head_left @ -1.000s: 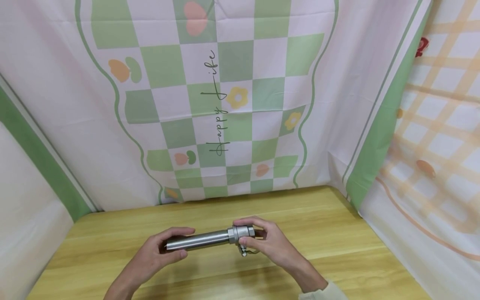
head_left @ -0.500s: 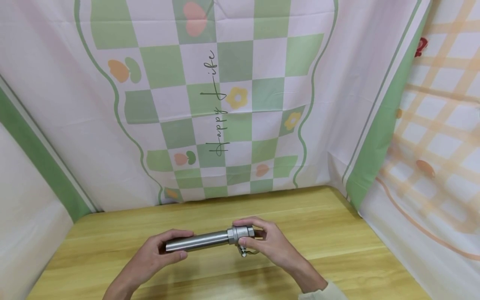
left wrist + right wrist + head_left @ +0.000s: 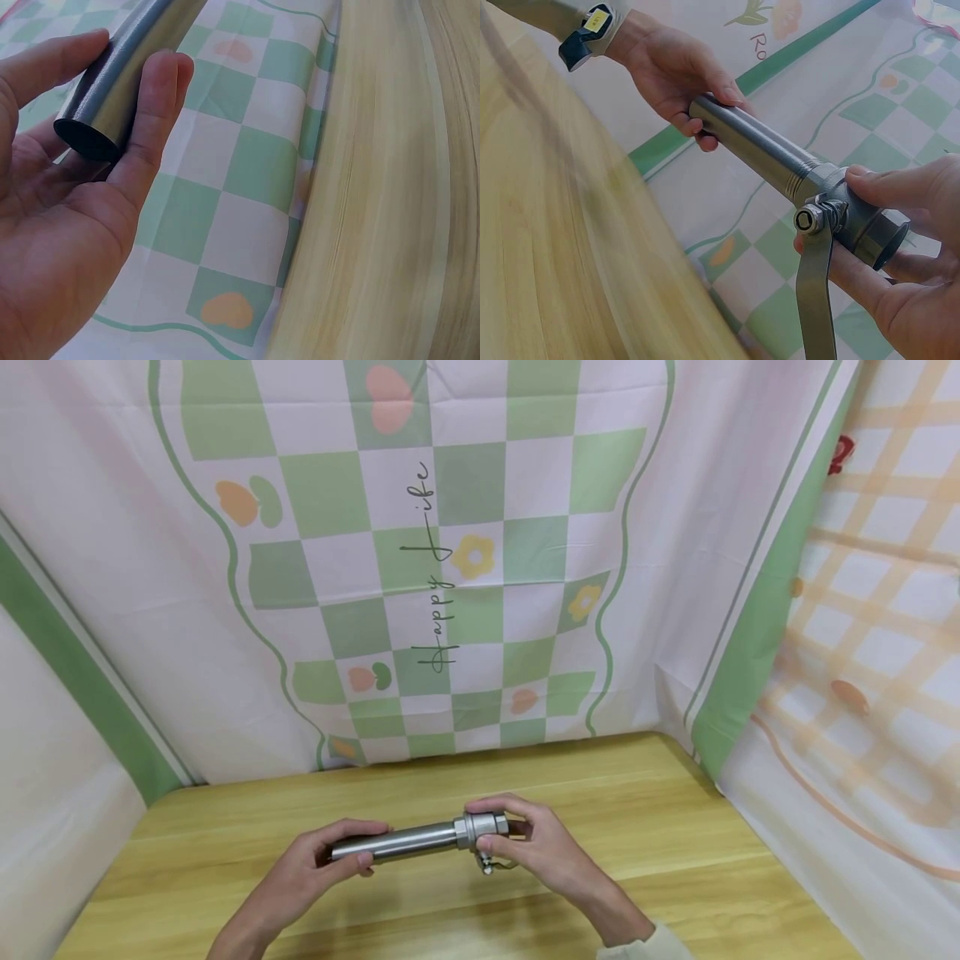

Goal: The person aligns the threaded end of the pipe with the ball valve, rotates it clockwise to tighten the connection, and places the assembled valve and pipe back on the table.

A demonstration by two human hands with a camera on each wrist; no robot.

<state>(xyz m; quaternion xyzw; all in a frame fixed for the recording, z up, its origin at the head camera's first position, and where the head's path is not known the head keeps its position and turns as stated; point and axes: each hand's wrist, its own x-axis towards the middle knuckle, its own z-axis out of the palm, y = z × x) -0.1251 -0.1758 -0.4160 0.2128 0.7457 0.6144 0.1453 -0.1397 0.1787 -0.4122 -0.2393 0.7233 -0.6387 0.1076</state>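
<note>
A shiny steel pipe (image 3: 408,841) is joined at its threaded end to a metal ball valve (image 3: 483,828). My left hand (image 3: 307,864) grips the pipe's free end between thumb and fingers; the left wrist view looks at the open end of the pipe (image 3: 112,97). On the other side my right hand (image 3: 543,847) holds the valve body, thumb on the near side and fingers on the far side. Threads show where pipe and ball valve (image 3: 847,210) meet in the right wrist view. The valve's flat lever handle (image 3: 815,292) hangs downward. Both parts are held above the table.
The light wooden table (image 3: 637,802) lies beneath the hands. Behind it hangs a green-and-white checked cloth (image 3: 472,610), and a cloth with orange plaid (image 3: 885,635) hangs at the right. A device (image 3: 589,34) is strapped on the left wrist.
My left thumb has moved up slightly onto the near side of the pipe. The right hand and the valve look the same.
</note>
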